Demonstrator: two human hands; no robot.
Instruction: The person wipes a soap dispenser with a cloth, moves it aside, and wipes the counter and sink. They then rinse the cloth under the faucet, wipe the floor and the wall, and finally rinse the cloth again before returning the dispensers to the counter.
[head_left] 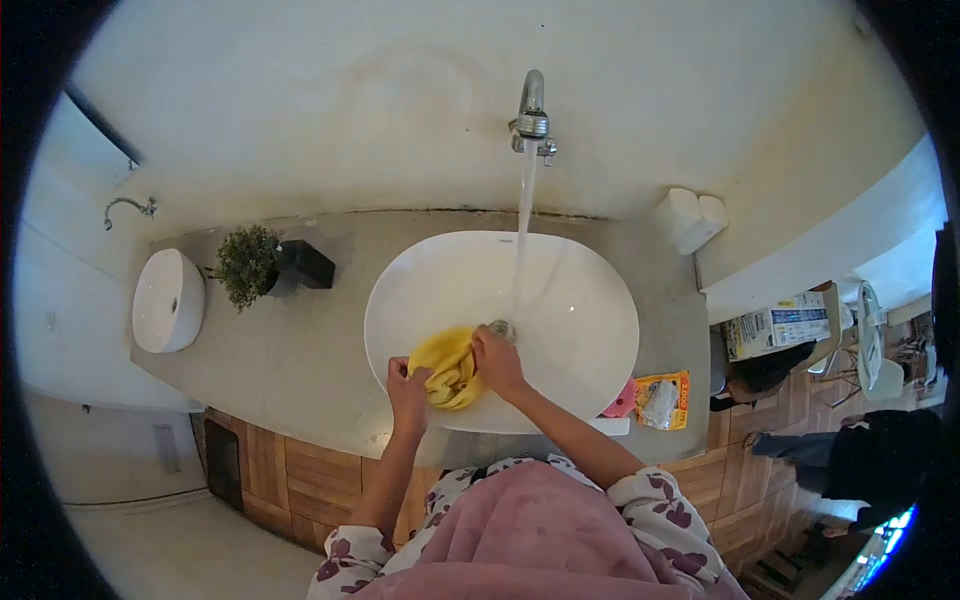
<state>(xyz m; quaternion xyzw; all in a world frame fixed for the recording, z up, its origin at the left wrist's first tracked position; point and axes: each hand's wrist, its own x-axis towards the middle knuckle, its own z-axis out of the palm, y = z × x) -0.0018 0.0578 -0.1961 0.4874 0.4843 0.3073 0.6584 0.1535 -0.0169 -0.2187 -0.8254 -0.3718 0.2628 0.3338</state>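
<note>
A crumpled yellow cloth (452, 372) is stretched between my two hands at the left side of the white oval sink (590, 300). My left hand (408, 388) grips its left edge near the sink's front rim. With fingers closed, my right hand (496, 358) pinches the cloth's right edge. Water runs from the wall tap (533, 122) into the bowl, just behind my right hand. The metal drain (503, 329) is partly covered by that hand.
Right of the sink lie a yellow packet (672, 402) and a pink item (621, 400). White containers (690, 218) stand by the wall. To the left are a potted plant (250, 265), a black box (306, 264) and a second basin (168, 302). A person (880, 458) is at the far right.
</note>
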